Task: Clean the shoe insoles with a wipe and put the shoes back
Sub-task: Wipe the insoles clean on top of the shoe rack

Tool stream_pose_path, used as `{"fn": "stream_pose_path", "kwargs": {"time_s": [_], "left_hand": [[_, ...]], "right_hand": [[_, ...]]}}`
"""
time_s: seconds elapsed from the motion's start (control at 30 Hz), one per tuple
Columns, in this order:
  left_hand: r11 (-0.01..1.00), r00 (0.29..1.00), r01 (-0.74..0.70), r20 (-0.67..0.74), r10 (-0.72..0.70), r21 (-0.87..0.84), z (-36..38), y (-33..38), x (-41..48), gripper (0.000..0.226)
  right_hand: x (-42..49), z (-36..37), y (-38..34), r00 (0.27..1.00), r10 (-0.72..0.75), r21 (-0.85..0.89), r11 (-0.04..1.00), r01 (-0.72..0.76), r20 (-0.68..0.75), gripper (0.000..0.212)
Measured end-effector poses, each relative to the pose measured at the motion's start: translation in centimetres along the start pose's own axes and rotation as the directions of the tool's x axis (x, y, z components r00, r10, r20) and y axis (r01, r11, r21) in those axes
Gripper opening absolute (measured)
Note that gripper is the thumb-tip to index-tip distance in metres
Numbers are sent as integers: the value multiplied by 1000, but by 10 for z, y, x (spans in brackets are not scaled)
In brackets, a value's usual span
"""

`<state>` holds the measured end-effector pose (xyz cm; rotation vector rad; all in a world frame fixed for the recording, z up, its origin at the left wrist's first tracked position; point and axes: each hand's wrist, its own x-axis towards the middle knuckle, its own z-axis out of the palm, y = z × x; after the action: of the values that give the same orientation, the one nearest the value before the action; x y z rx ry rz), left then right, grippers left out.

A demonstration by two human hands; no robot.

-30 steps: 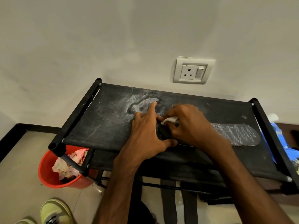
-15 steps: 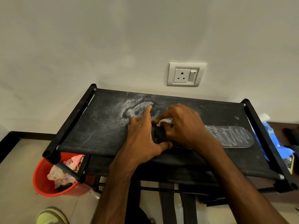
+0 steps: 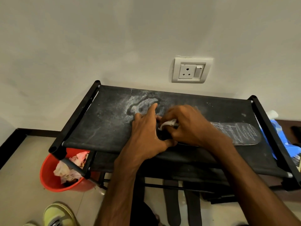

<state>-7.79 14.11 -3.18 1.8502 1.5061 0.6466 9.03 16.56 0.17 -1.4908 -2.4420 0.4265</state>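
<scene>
Hardly shifted, right hand (image 3: 187, 126) pinches a crumpled white wipe (image 3: 168, 123) on the mesh-patterned insole (image 3: 241, 132), left hand (image 3: 146, 136) pressing flat-fingered.

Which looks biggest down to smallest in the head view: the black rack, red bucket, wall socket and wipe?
1. black rack
2. red bucket, partly hidden behind the rack
3. wall socket
4. wipe, only partly showing

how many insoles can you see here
3. A patterned insole lies on the rack's top shelf, one end under the left hand and the right hand gripping a wipe. Two dark shapes, likely insoles, lie side by side beneath it. Others may be hidden.
</scene>
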Motion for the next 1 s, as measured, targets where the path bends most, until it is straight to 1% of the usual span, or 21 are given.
{"fn": "stream_pose_path", "kwargs": {"time_s": [0.03,0.07,0.17,0.2,0.23,0.3,0.37,0.53,0.63,0.73,0.87,0.93,1.0], "left_hand": [[1000,1000,3,4,-3,0,0,1,0,126],[1000,1000,6,8,-6,0,-1,1,-1,126],[1000,1000,-2,1,2,17,-1,2,-2,125],[1000,1000,-6,-5,6,23,-2,3,-2,124],[1000,1000,-7,-8,7,26,-2,4,-3,124],[999,1000,-10,-8,11,36,-2,5,-2,124],[999,1000,-8,-9,9,40,-2,5,-2,124],[1000,1000,-12,-9,13,24,-1,3,-3,127],[1000,1000,-13,-13,13,6,-1,2,-3,128],[1000,1000,0,0,0,-3,-1,2,-3,130],[1000,1000,9,8,-9,-2,-1,3,-3,130],[1000,1000,7,9,-7,4,-2,4,-3,128],[1000,1000,2,9,-2,17,-2,4,-3,126]], "right_hand": [[0,-1,1,1000,-3,25,1000,2,14,26],[0,-3,4,1000,13,45,999,-12,-9,24],[-1,-9,21,971,125,126,987,-101,-205,18],[-1,-11,26,956,156,150,981,-121,-250,17],[-1,-12,30,948,176,169,977,-134,-266,17],[-3,-12,35,949,192,193,970,-146,-248,17],[-4,-10,36,958,180,193,972,-137,-222,17],[-1,-7,28,978,89,180,982,-54,-189,14],[3,-1,23,986,47,132,991,-26,-159,15],[5,2,18,992,25,80,997,-15,-126,19],[2,2,9,998,-68,95,993,69,-17,27],[1,-1,11,998,-53,93,994,54,-18,27],[0,-6,15,999,-1,64,998,4,-50,26]]}}
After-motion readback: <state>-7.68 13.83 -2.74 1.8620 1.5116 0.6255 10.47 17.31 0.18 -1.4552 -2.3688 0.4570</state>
